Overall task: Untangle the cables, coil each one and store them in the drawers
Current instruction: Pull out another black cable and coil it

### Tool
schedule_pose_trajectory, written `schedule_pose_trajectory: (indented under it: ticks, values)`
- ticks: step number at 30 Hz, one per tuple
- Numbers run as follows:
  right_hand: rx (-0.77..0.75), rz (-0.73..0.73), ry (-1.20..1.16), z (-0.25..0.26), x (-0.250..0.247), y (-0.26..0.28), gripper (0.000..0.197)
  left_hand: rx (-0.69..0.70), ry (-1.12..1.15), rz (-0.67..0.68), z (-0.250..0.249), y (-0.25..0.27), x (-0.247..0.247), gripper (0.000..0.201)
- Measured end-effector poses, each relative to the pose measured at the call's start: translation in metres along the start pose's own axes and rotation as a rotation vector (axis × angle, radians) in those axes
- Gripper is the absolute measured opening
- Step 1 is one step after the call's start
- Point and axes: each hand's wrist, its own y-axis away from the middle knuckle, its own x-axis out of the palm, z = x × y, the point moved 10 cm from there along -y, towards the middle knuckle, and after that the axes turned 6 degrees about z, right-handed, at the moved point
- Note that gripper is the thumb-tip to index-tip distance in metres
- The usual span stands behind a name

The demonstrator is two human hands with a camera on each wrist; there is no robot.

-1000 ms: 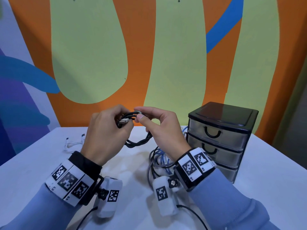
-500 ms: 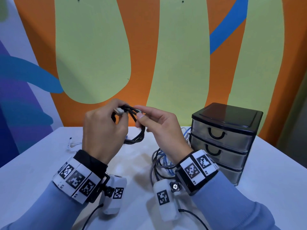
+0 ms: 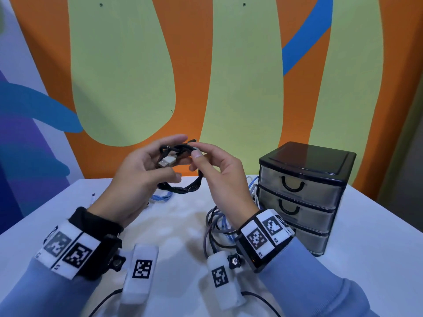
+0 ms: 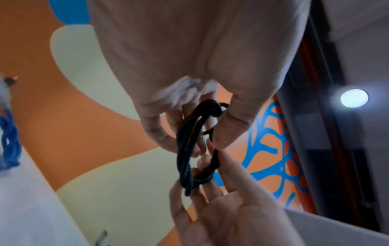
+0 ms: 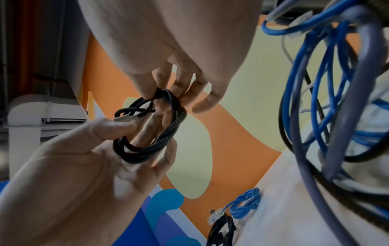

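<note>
Painted in orange, pale green and blue shapes, the wall (image 3: pixel 229 76) is filling the background behind a white table (image 3: pixel 366 236). On the table's right side a three-drawer organizer (image 3: pixel 304 195) with a black top is standing, all three drawers sitting closed. Just beside it, partly under the right wrist, a tangle of cables (image 3: pixel 219 227) in blue, grey and black is lying in a loose pile. Both hands are being held up above the table, meeting in front of the wall. The left hand (image 3: pixel 142 179) is turning its palm toward the camera, fingers curling round the lower part of a coiled black braided cable (image 3: pixel 183 191), its grip holding the loops from inside. The right hand (image 3: pixel 219 175) is pinching the top of the same coil between thumb and fingertips, its grip narrow and holding the strands. The cable's silver USB plug (image 3: pixel 167 161) is sticking out between the two hands, resting against the left thumb. Farther back on the table, below the left hand, a small coiled blue cable (image 3: pixel 161 197) is lying, and a white connector (image 3: pixel 93 197) is resting near the left edge.
</note>
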Motion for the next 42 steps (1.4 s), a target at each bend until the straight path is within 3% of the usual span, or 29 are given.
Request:
schedule_pose_trajectory:
  ticks: [4,8,11,13,19,24,29,32,36,42]
  values:
    - [-0.007,0.006,-0.026,-0.001,0.003,0.0,0.021,-0.055,0.207,0.026,0.002,0.002,0.001,0.075]
    - [0.06,0.0,-0.032,-0.007,0.002,0.001,0.025,-0.091,0.05,-0.044,0.012,-0.002,-0.008,0.052]
    - [0.164,-0.001,-0.012,-0.02,0.002,0.002,0.04,-0.034,-0.118,-0.156,0.01,-0.003,-0.019,0.03]
    - [0.228,0.043,-0.106,-0.027,0.007,0.003,0.052,-0.019,-0.148,-0.163,0.009,-0.002,-0.022,0.02]
    - [0.33,0.143,-0.436,-0.032,0.017,0.007,0.069,-0.068,-0.022,-0.083,0.012,0.0,-0.017,0.024]
    - [0.299,0.113,-0.526,-0.026,0.007,0.005,0.047,-0.157,0.076,-0.053,0.019,0.001,-0.012,0.045]
    - [0.258,0.015,-0.521,-0.026,-0.005,0.001,0.045,-0.16,0.059,0.016,0.018,0.001,-0.008,0.067]
    - [0.288,0.03,-0.545,-0.031,-0.001,0.002,0.035,-0.106,-0.164,-0.08,0.012,0.001,-0.017,0.058]
    - [0.338,0.073,-0.581,-0.036,0.009,0.004,0.025,-0.029,-0.224,-0.173,0.004,0.001,-0.03,0.031]
    - [0.411,0.06,-0.425,-0.041,0.006,0.007,0.027,0.018,-0.294,-0.163,-0.003,0.001,-0.025,0.025]
